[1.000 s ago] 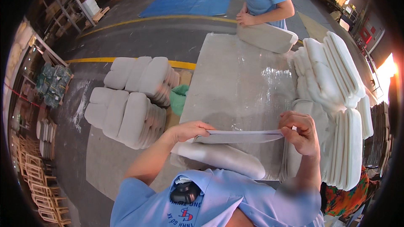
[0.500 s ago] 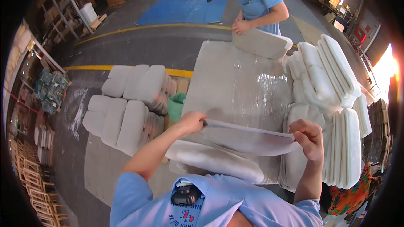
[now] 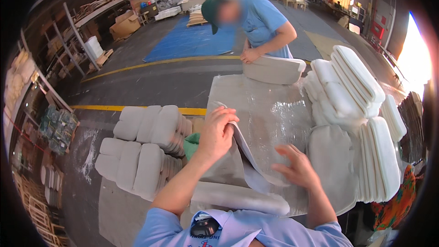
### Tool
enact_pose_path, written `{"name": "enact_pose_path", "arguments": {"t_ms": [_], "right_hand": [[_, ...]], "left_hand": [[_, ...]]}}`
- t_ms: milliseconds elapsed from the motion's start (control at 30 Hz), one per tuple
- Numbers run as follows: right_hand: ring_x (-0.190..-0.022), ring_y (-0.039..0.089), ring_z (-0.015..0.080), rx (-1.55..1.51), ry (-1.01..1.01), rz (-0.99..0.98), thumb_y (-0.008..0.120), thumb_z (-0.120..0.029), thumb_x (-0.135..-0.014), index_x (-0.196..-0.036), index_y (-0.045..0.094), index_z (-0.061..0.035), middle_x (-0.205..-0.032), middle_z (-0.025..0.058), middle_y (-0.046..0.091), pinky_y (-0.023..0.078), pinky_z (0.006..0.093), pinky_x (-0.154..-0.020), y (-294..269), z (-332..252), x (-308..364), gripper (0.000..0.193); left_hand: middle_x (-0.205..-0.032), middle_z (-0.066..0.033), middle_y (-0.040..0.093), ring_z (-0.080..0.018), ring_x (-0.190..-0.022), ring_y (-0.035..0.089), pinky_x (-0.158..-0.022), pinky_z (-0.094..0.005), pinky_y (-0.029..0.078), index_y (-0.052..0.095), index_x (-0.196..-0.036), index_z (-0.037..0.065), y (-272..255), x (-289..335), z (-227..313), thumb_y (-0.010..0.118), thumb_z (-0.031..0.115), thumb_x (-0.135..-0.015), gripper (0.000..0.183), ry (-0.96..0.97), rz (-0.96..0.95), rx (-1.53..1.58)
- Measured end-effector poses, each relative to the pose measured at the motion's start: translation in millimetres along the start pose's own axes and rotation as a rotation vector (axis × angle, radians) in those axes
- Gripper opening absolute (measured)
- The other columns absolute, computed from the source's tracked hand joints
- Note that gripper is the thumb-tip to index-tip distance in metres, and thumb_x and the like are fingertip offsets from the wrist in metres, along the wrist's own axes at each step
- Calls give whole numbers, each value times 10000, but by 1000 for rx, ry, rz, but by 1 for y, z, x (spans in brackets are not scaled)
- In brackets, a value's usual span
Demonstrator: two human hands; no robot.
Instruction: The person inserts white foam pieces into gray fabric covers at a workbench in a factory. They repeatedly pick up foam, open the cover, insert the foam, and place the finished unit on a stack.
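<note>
My left hand point(image 3: 216, 133) is closed on the upper end of a light-grey fabric cushion cover point(image 3: 249, 162), which hangs down from it over the table in a narrow fold. My right hand point(image 3: 298, 167) is off the cover, just right of it, with fingers apart and slightly blurred. Between the cover and my body a pale, long cushion pad point(image 3: 238, 196) lies on the film-covered worktable point(image 3: 286, 114). Past the table's far edge, a co-worker point(image 3: 267, 23) holds a grey cushion point(image 3: 274, 71) with a white end.
Stacked grey cushions point(image 3: 148, 160) stand left of the table, beside a green cloth or bag point(image 3: 191, 145). White pads point(image 3: 356, 80) are piled along the right side, next to a stack of grey pieces point(image 3: 333, 160). A blue mat point(image 3: 192, 41) lies on the floor beyond.
My right hand has let go of the cover's right end and opened. My left hand has risen, swinging the cover from stretched crosswise to hanging lengthwise. The view has tilted upward.
</note>
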State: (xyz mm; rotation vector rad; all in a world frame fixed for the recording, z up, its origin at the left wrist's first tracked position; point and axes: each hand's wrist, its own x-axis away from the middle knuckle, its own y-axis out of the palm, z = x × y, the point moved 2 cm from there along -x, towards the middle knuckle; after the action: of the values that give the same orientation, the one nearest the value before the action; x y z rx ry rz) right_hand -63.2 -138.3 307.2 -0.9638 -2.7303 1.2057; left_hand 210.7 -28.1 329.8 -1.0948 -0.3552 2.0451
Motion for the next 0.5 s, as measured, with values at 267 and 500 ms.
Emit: {"name": "enact_pose_path", "arguments": {"t_ms": [267, 500], "right_hand": [[-780, 678, 223, -338, 60, 308, 734, -110, -929, -1042, 695, 32, -868, 134, 723, 531, 352, -714, 63, -13, -79, 186], [-724, 532, 116, -430, 142, 200, 682, -204, -1022, -958, 705, 42, -750, 86, 647, 473, 337, -657, 79, -9, -100, 255]], "left_hand": [[-1560, -215, 468, -407, -1446, 468, -1183, -484, 402, 574, -1256, 37, 34, 10, 18, 696, -82, -841, 448, 31, 14, 37], [-1718, -311, 87, -468, -1596, 179, -1273, -524, 275, 119, -1671, 52, 43, 34, 2, 800, -24, -781, 1124, -209, -65, 161]]}}
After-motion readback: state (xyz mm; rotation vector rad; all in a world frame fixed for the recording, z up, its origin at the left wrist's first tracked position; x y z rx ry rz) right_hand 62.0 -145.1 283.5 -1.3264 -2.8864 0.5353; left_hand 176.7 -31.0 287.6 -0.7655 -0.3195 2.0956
